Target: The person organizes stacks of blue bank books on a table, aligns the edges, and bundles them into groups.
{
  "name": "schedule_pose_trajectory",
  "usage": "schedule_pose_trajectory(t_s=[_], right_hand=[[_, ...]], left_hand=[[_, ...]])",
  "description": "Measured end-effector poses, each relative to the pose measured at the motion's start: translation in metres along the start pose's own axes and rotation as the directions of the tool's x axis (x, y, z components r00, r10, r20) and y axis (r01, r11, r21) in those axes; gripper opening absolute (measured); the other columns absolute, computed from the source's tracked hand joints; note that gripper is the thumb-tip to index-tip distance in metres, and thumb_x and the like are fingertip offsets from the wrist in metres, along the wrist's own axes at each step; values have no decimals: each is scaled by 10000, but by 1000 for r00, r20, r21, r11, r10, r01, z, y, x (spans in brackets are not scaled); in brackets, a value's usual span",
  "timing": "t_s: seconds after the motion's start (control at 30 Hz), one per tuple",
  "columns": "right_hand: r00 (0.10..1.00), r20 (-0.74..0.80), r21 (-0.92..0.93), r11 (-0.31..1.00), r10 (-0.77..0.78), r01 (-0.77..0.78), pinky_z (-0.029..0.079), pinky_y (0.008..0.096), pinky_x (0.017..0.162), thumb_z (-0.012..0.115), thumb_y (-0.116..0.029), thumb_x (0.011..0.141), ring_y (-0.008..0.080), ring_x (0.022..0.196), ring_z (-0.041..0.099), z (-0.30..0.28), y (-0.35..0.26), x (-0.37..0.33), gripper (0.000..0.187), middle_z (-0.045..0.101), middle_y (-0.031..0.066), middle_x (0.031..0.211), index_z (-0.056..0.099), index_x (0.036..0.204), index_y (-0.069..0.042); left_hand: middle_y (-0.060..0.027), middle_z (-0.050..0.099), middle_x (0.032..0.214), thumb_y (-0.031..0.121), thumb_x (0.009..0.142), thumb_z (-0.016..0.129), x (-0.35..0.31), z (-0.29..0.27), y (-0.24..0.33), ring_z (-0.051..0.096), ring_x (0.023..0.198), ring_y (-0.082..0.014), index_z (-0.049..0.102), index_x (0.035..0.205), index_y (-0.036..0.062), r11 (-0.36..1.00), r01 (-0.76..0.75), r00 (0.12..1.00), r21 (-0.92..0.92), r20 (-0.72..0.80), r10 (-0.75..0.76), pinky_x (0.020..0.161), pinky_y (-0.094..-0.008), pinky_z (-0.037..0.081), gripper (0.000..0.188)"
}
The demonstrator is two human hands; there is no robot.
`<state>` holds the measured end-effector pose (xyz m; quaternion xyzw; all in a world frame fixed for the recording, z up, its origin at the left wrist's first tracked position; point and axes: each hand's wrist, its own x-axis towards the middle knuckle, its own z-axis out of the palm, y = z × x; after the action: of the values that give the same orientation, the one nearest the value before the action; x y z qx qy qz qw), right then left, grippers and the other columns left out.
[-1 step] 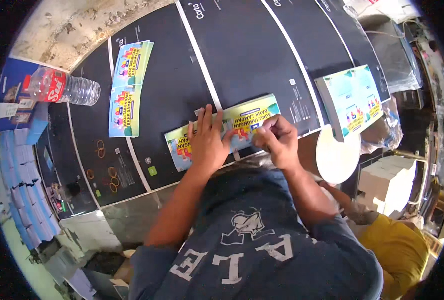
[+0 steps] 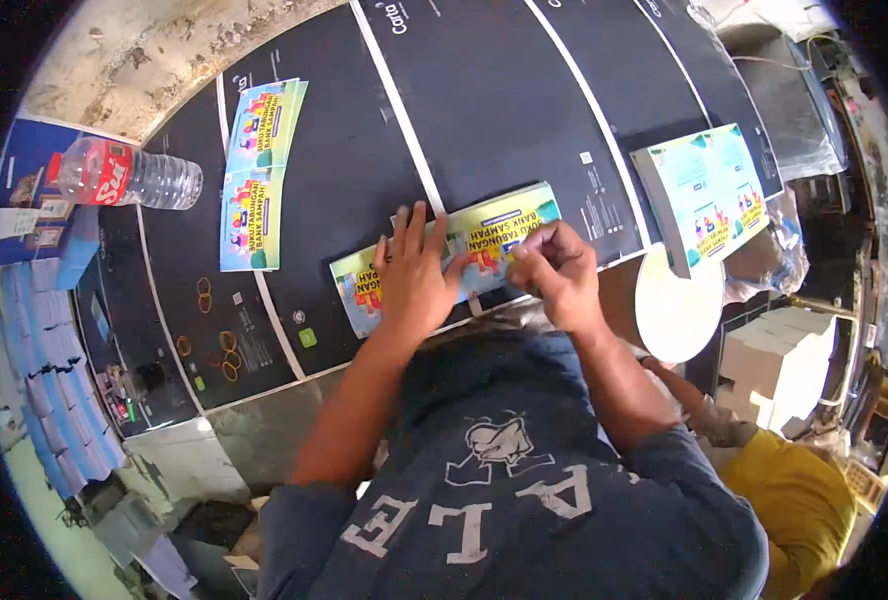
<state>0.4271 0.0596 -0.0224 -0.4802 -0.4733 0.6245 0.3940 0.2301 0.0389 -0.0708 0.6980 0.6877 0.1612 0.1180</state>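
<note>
A long printed cover sheet (image 2: 513,207), yellow and blue with cartoon figures, lies slantwise near the table's front edge. My left hand (image 2: 419,275) presses flat on its left half, fingers stretched out. Over the right half, my right hand (image 2: 562,272) is closed with its fingers curled together at the sheet. Whatever they may hold is hidden. Farther left lie similar printed sheets (image 2: 257,175), placed lengthwise away from me. A thick stack of matching covers (image 2: 712,190) sits at the right edge of the table.
The dark table (image 2: 504,90) has white lines across it. A plastic bottle (image 2: 129,174) lies at the far left, and several rubber bands (image 2: 229,357) are scattered front left. Beside the table stand a round white stool (image 2: 677,310), a white block-like stack (image 2: 779,360) and a person in yellow (image 2: 794,500).
The view has shifted very slightly. Both hands stay at the same sheet, with the right fingers moved only a little.
</note>
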Motion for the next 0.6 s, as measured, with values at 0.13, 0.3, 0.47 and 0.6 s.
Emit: schedule_pose_trajectory(t_s=[0.13,0.3,0.47,0.6], right_hand=[[996,-10,-34,995,91,-92,501,263,655,716,-81,902,111,746,639,6,-26,-2,246,710,101,864,561,1085,-22],[983,159,63,993,93,-104,439,256,582,710,-257,925,107,638,567,18,-31,0,255,617,45,726,582,924,-37],[996,81,-495,869,48,-2,460,300,531,775,-176,854,77,592,560,83,-22,-18,255,625,42,630,594,750,-28],[998,44,-366,930,52,-32,434,276,495,787,-75,822,71,553,524,86,-1,-33,239,596,40,601,573,723,-34]], left_hand=[[-90,447,1505,399,837,722,30,-24,-38,320,1445,-294,618,1299,138,963,-268,955,15,134,264,1073,-524,320,541],[-31,422,1530,393,818,726,49,-18,-63,319,1436,-271,553,1362,131,866,-488,844,-111,193,500,1066,-507,322,628],[2,397,1562,389,920,617,59,-14,-71,279,1476,-241,530,1410,154,775,-623,750,-104,203,630,1092,-485,333,551],[-2,449,1525,401,943,578,51,-6,-76,347,1446,-224,538,1400,145,717,-693,706,-81,127,697,1134,-505,308,525]])
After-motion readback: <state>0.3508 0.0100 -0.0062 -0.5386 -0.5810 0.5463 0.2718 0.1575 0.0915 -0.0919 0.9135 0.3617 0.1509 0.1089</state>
